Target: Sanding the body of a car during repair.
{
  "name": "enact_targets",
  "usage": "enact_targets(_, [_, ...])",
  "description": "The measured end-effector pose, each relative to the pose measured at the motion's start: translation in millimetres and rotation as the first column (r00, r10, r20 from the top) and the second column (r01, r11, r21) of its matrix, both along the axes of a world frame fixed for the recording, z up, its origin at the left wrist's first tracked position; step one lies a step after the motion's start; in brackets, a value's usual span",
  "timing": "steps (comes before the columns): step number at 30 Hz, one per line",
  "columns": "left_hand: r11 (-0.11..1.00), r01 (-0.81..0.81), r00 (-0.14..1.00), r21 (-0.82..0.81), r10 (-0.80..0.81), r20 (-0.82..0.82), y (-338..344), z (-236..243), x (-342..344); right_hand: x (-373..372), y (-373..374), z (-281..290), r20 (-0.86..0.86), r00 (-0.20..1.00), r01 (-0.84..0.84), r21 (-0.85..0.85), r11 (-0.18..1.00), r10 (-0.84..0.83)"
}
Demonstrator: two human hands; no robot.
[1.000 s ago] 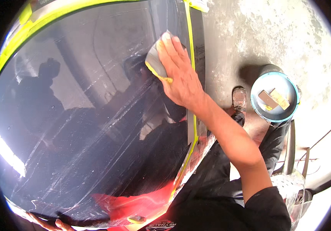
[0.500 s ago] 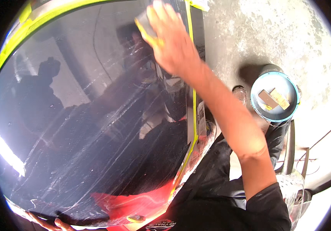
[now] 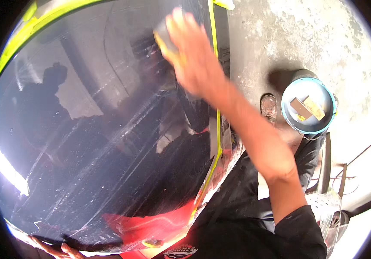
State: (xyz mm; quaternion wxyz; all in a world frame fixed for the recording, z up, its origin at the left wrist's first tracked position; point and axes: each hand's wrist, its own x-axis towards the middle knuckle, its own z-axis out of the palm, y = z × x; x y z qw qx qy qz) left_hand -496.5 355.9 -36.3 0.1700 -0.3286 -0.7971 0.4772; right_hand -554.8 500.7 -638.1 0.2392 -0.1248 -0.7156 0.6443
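Note:
My right hand (image 3: 189,56), blurred by motion, presses a grey pad with a yellow edge (image 3: 167,43) on the glossy dark, curved panel (image 3: 86,151) near its upper right. Wet-looking streaks and reflections cross the panel, and yellow-green masking tape (image 3: 213,52) runs along its border. My left hand (image 3: 58,249) rests at the panel's lower-left edge, its fingers apart and partly out of frame. A small yellow object (image 3: 153,243) lies at the lower edge near my body.
On the concrete floor (image 3: 263,34) at the right stands a blue-rimmed bucket (image 3: 285,103) with two blocks (image 3: 302,108) in it, beside my shoe (image 3: 268,105). Clear plastic (image 3: 328,207), metal bars and a thin cord appear at the lower right.
My right hand with the pad moved up the panel from one second ago, then slightly back down since half a second ago. My left hand has stayed in place.

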Motion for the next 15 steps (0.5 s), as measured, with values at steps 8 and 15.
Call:
enact_targets(8, [0.995, -0.054, 0.998, 0.081, 0.052, 0.018, 14, -28, 0, -27, 14, -25, -0.001, 1.000, -0.022, -0.025, 0.999, 0.022])
enact_targets(15, [0.993, -0.109, 0.992, 0.054, 0.112, -0.058, 26, -35, 7, 38, -27, 1, 0.086, 0.996, -0.001, -0.082, 0.997, 0.008])
